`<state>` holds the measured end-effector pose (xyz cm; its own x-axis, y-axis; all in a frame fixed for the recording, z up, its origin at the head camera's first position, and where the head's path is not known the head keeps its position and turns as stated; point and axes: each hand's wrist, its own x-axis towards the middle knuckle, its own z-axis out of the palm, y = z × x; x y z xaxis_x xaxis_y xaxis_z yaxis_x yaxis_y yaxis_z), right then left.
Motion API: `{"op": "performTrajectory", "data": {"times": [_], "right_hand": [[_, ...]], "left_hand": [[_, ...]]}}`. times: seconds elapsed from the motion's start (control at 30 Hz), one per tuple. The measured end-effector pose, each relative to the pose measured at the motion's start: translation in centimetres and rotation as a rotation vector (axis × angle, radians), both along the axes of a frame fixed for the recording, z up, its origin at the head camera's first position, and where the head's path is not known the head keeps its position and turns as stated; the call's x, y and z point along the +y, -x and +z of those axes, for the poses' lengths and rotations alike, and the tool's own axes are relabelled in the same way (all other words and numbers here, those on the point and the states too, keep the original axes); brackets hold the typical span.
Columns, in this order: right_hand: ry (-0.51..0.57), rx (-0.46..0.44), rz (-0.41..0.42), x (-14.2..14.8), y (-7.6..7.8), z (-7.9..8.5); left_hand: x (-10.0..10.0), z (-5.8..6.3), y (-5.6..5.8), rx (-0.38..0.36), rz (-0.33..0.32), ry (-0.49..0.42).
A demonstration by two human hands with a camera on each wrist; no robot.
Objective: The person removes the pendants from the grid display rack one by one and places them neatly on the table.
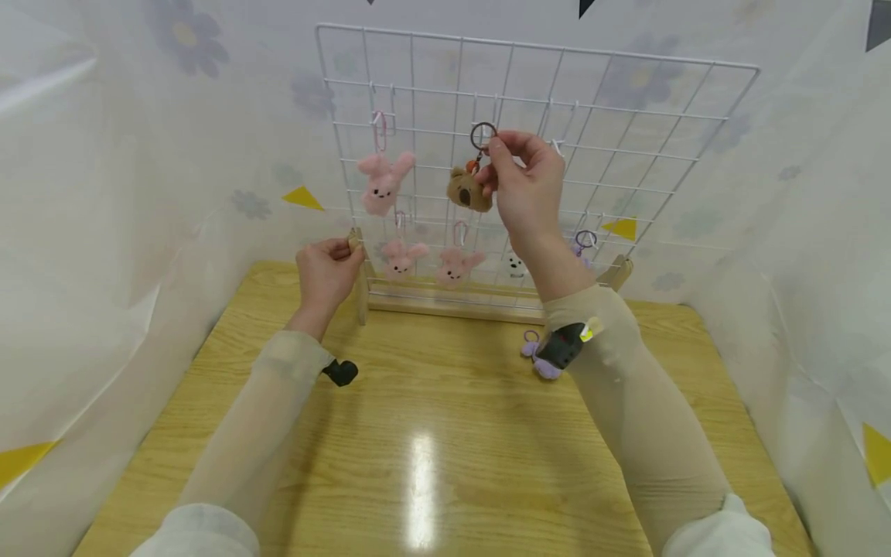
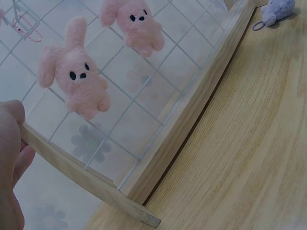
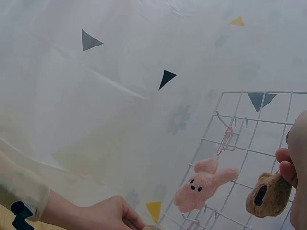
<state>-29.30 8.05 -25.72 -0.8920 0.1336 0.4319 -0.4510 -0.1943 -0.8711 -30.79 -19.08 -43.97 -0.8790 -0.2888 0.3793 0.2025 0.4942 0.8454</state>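
1. Table (image 1: 348, 480): pale wood grain, glossy, 1 bright glare streak toward the near side.
2. 2 forearms over it, sheer beige sleeves (image 1: 619, 418), 1 black wrist unit (image 1: 561, 346) on each.
3. Lilac plush keychain with purple ring (image 1: 548, 371): on table, right of centre, partly behind the right wrist unit.
4. Left hand (image 1: 326, 275): fingers curled, pinching the top of the pale wooden left upright (image 1: 362, 290).
5. White wire grid rack (image 1: 511, 44): on a wooden base bar (image 1: 452, 309) toward the table's back.
6. Lower row, 4 visible: 2 pink plush rabbits (image 1: 455, 267), 1 white plush (image 1: 516, 264), 1 purple keychain (image 1: 583, 247); last two partly behind the right arm.
7. Right hand (image 1: 529, 186): fingers closed on the brown plush koala-like keychain (image 1: 465, 192), at its dark ring, in front of upper row. Ring right by a hook; can't tell if it's on.
8. Upper left: 1 pink plush rabbit on pink chain (image 1: 381, 186), making 3 pink.
9. Room: white sheeting (image 1: 139, 232) all round, grey flowers, 4 yellow triangles (image 1: 303, 198) in head view.
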Motion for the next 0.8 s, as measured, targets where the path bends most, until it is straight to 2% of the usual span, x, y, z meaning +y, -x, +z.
{"op": "performTrajectory", "data": {"times": [0.13, 0.37, 0.8], "right_hand": [[-0.02, 0.022, 0.003, 0.1, -0.2, 0.0], [0.007, 0.036, 0.025, 0.4, -0.9, 0.2], [0.001, 0.052, 0.067, 1.1, -2.5, 0.1]], "left_hand": [[0.0, 0.1, -0.1, -0.004, -0.002, 0.001], [0.1, 0.3, -0.2, -0.015, 0.001, 0.0], [0.0, 0.1, 0.0, -0.015, 0.001, 0.003]]}}
